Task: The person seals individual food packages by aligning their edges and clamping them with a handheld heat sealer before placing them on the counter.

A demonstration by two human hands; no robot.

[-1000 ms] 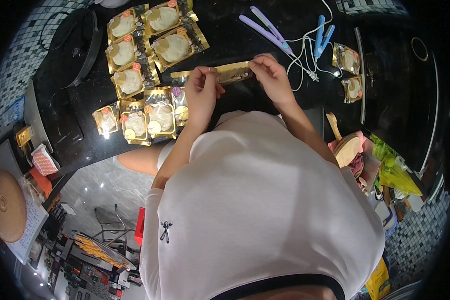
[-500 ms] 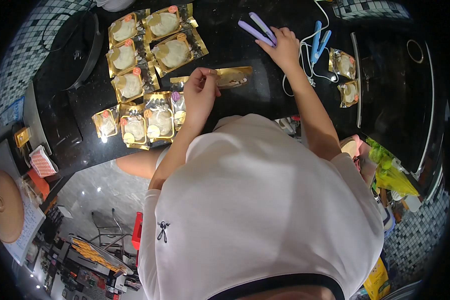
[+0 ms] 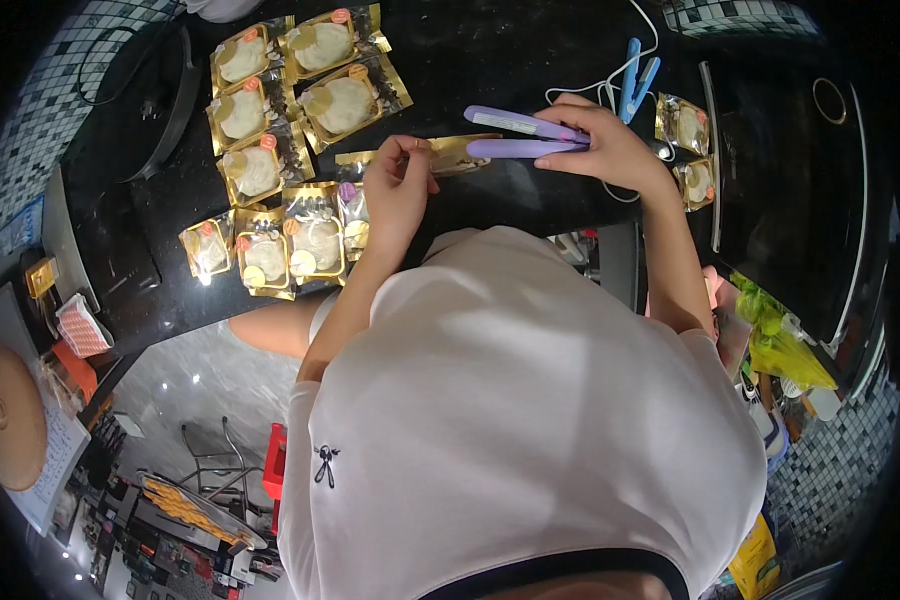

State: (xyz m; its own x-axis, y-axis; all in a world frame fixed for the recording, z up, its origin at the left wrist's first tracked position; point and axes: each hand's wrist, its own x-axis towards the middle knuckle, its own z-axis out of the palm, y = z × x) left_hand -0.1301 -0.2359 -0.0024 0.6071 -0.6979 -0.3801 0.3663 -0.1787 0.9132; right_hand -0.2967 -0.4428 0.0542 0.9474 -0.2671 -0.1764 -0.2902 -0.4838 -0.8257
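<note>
My right hand grips a small purple hair straightener by its hinge end. Its two arms are spread apart and point left, close to the right end of a gold food packet. That packet lies on the black countertop, and my left hand pinches it near its middle with curled fingers. Part of the packet is hidden under that hand. To the left are several gold packets with pale round contents. A blue hair straightener with a white cord lies beyond my right hand.
Two small gold packets lie at the right beside a dark glass-fronted appliance. A dark round pan stands at the far left. A pink patterned box sits near the counter's left edge.
My right hand has lifted the purple straightener and brought it down and round, so its arms now point left toward the packet. My left hand stays on the packet.
</note>
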